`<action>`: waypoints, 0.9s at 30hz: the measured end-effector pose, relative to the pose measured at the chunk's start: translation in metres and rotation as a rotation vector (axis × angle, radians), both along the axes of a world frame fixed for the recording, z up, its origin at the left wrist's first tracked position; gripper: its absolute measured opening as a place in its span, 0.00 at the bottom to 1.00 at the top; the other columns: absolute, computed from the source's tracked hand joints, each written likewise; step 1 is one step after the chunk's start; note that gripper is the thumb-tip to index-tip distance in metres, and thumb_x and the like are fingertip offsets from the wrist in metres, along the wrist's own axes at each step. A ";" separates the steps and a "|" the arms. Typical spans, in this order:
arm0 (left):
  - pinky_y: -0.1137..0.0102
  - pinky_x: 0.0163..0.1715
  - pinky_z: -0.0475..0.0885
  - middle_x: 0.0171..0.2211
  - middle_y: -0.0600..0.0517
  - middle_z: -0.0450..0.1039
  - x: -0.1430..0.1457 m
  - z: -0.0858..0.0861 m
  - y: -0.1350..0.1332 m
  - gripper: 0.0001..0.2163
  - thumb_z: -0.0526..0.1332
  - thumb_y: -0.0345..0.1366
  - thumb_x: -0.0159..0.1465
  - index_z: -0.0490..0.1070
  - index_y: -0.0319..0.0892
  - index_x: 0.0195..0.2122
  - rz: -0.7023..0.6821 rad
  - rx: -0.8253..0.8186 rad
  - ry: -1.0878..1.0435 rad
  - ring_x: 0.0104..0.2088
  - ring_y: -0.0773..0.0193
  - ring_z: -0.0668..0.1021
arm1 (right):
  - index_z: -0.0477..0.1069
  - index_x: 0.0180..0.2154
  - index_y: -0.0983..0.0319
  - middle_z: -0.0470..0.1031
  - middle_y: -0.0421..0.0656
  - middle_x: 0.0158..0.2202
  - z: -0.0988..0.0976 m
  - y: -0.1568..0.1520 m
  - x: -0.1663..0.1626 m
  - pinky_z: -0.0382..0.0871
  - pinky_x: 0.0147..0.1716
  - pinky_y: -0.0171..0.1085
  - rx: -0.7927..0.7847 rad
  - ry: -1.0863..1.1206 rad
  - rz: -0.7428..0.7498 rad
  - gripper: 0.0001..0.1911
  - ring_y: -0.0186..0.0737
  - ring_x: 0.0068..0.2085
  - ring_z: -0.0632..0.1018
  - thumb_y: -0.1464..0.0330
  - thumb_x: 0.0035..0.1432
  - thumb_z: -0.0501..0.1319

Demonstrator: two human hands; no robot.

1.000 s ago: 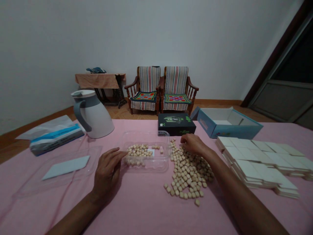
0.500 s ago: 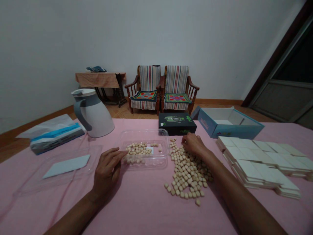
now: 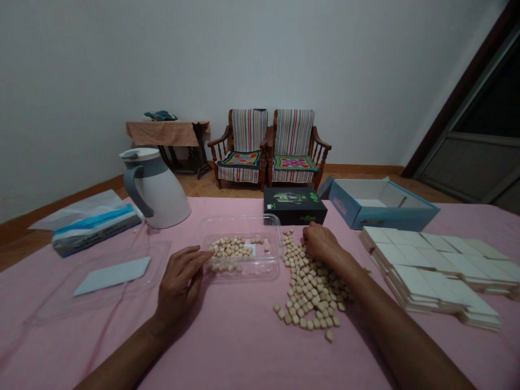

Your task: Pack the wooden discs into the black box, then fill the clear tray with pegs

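My left hand (image 3: 181, 280) rests at the left end of a clear plastic container (image 3: 266, 265), its fingers stretched out and the tips at the wall. Inside the container lie many small wooden cubes (image 3: 231, 247), bunched toward the left, with a small white label near the middle. To the right, a loose pile of the same cubes (image 3: 304, 290) spreads over the pink cloth. At the far edge of this pile is my right hand (image 3: 323, 242), fingers curled down and together. Whatever its fingertips hold is hidden from view.
Stacks of pale square wooden tiles (image 3: 430, 257) stand at right. Behind are a blue open box (image 3: 390, 218) and a black box (image 3: 294, 207). On the left are a white jug (image 3: 168, 197), a tissue pack (image 3: 95, 230) and a clear lid (image 3: 160, 260) with a white label.
My right hand has shifted slightly at the pile's far edge, and its fingers have tucked further under. My left hand keeps its place beside the container.
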State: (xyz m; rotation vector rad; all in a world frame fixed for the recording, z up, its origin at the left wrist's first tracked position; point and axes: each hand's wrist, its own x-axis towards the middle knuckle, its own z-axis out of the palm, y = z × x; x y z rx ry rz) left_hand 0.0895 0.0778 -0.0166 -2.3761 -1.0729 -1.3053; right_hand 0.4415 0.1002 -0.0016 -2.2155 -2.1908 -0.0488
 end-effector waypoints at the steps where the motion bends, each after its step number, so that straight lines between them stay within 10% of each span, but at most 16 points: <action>1: 0.60 0.47 0.71 0.41 0.47 0.75 0.000 0.000 0.000 0.14 0.56 0.23 0.62 0.72 0.44 0.46 0.001 -0.001 0.001 0.47 0.57 0.73 | 0.75 0.38 0.68 0.73 0.56 0.41 -0.001 0.000 0.001 0.64 0.37 0.40 0.006 0.008 0.000 0.12 0.48 0.41 0.75 0.75 0.55 0.54; 8: 0.60 0.48 0.70 0.42 0.46 0.75 -0.002 -0.002 0.000 0.14 0.56 0.22 0.62 0.71 0.42 0.47 0.006 -0.014 0.015 0.48 0.56 0.72 | 0.71 0.37 0.64 0.74 0.48 0.38 0.018 -0.002 -0.001 0.63 0.36 0.36 0.136 0.197 0.042 0.08 0.40 0.38 0.75 0.74 0.54 0.56; 14: 0.61 0.48 0.70 0.41 0.46 0.75 0.000 -0.001 0.001 0.15 0.55 0.22 0.62 0.71 0.41 0.47 -0.009 0.000 0.020 0.48 0.57 0.72 | 0.71 0.34 0.62 0.74 0.41 0.32 0.050 -0.020 -0.038 0.62 0.32 0.33 0.315 0.759 0.484 0.06 0.34 0.34 0.72 0.74 0.53 0.58; 27: 0.60 0.47 0.70 0.41 0.46 0.75 0.001 0.000 0.001 0.14 0.56 0.21 0.61 0.71 0.40 0.46 -0.006 0.024 0.038 0.48 0.57 0.72 | 0.73 0.33 0.61 0.76 0.39 0.35 0.058 -0.031 -0.043 0.56 0.44 0.42 0.172 0.573 0.651 0.07 0.39 0.40 0.70 0.76 0.53 0.59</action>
